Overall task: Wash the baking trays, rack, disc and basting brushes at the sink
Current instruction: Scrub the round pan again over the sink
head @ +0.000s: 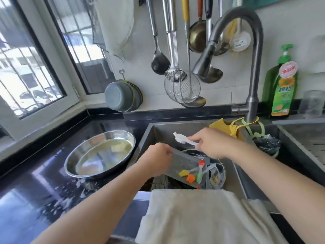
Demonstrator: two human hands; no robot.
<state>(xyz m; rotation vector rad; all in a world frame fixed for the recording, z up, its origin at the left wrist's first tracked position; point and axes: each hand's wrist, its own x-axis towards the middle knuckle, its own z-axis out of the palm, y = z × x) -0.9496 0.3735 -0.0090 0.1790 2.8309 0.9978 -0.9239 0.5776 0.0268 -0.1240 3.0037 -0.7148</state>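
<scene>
My right hand (210, 145) pinches the clear handle of a white brush (182, 139), its pale head sticking out to the left above the sink (241, 176). My left hand (156, 160) is curled round the upper left edge of a grey tray (186, 161), holding it tilted so its far end rides higher than the near one. The brush hangs just above that raised edge, between my two hands; I cannot tell whether it touches the tray.

The tray is flat, rectangular and dull grey metal with a shallow rim. Lying in it are three small brushes with clear handles: a yellow head (182, 173), an orange head (191, 178), and a red-and-green one (200, 170) lying across them. Under the tray I see the rim of a round shiny pan (222, 175) and, lower left, thin bars of a wire rack (161, 182).

The sink is a square steel basin. A pale folded towel (198, 215) drapes its near edge. A grey gooseneck tap (249, 50) arches overhead, with a yellow cloth (221, 126) at its base.

On the dark glossy counter to the left sits a round steel dish (100, 154), holding shallow water and a small yellowish piece. A green soap bottle (283, 85) stands behind the tap.
</scene>
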